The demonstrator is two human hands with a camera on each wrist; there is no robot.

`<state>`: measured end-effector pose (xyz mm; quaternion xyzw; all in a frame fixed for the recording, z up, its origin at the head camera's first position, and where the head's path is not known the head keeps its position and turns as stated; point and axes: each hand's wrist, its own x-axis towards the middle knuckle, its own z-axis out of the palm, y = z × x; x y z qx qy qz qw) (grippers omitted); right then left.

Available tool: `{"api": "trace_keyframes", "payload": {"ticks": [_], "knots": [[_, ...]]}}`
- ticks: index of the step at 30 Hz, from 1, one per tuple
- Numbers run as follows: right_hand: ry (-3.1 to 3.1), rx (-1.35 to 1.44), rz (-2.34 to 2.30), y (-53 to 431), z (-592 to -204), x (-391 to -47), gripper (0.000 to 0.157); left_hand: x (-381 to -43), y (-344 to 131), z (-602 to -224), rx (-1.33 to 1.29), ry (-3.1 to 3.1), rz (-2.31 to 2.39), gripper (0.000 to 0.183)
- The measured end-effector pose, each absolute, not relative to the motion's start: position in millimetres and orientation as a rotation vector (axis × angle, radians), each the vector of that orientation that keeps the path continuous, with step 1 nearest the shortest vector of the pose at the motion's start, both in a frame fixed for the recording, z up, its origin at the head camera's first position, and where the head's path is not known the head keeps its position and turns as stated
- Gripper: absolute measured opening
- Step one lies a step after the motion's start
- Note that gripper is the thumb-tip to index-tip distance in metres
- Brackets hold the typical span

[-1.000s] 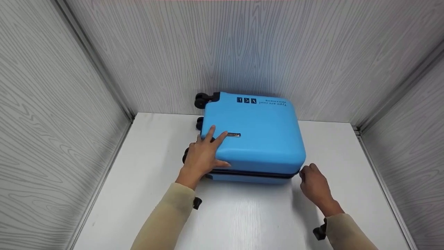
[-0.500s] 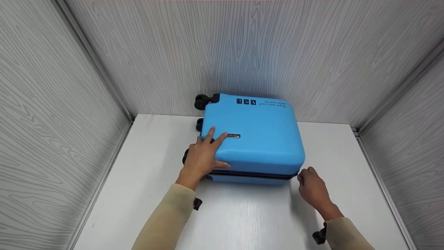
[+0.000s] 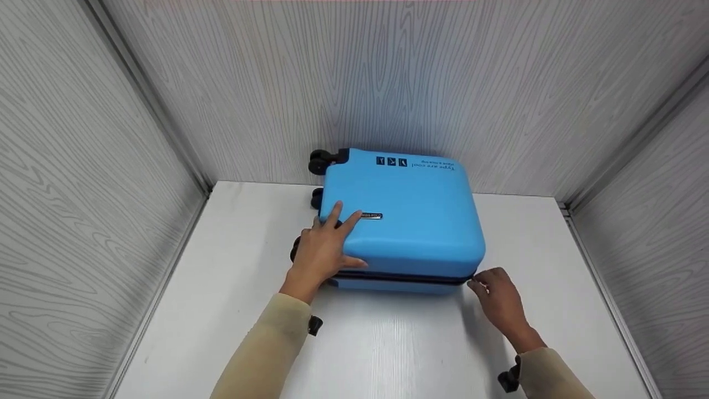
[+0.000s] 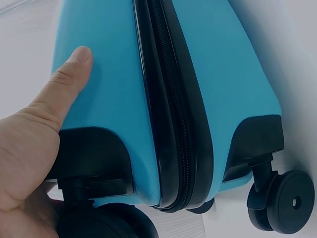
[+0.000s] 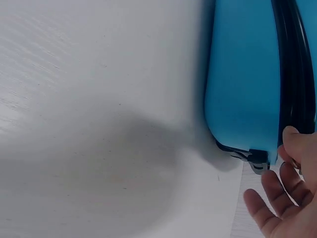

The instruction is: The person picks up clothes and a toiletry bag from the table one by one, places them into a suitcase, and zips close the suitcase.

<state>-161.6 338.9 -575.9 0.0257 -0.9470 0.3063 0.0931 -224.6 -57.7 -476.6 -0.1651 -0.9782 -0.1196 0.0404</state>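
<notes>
A light blue hard-shell suitcase [image 3: 410, 210] lies flat on the white surface, its black wheels [image 3: 320, 162] facing left. My left hand [image 3: 321, 246] rests on its near left corner, fingers spread over the top shell. In the left wrist view the thumb [image 4: 74, 74] lies flat along the blue side, beside the black zipper [image 4: 171, 74], which runs shut in this stretch. At the near right corner my right hand [image 3: 500, 299] pinches a small metal zipper pull [image 5: 297, 167] between thumb and index finger. Its other fingers are loosely bent below the zipper band.
Grey wood-grain panels stand behind [image 3: 376, 72], at the left [image 3: 83, 194] and at the right. The suitcase lies close to the back panel. White tabletop [image 3: 388, 343] extends in front of it. A latch-like fitting [image 5: 257, 159] sits at the suitcase's right end.
My right hand has shifted slightly left and toward me around the near right corner, its thumb now reaching further forward. The left hand stays put on the suitcase.
</notes>
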Motion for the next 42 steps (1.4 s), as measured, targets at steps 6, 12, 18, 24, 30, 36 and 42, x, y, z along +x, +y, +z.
{"api": "trace_keyframes", "payload": {"ticks": [6,12,18,24,30,36,42], "knots": [[-2.797,0.045,0.960,338,-577,-171,0.010,-228,-55,-478,-0.499,-2.993,-0.379,0.116],[-2.829,-0.038,0.998,338,-576,-179,0.015,-234,-54,-478,-0.494,-2.975,-0.347,0.117],[-2.802,-0.032,0.975,338,-574,-186,0.014,-240,-51,-477,-0.483,-2.995,-0.355,0.116],[-2.775,0.030,0.955,338,-576,-188,0.011,-240,-48,-476,-0.474,-2.999,-0.360,0.116],[-2.786,0.047,1.032,340,-580,-185,0.010,-238,-47,-475,-0.477,-3.003,-0.379,0.116],[-2.783,0.079,1.080,341,-581,-183,0.008,-237,-46,-474,-0.481,-2.988,-0.365,0.116],[-2.789,0.082,1.099,338,-579,-180,0.014,-238,-47,-475,-0.496,-2.967,-0.340,0.116]]}}
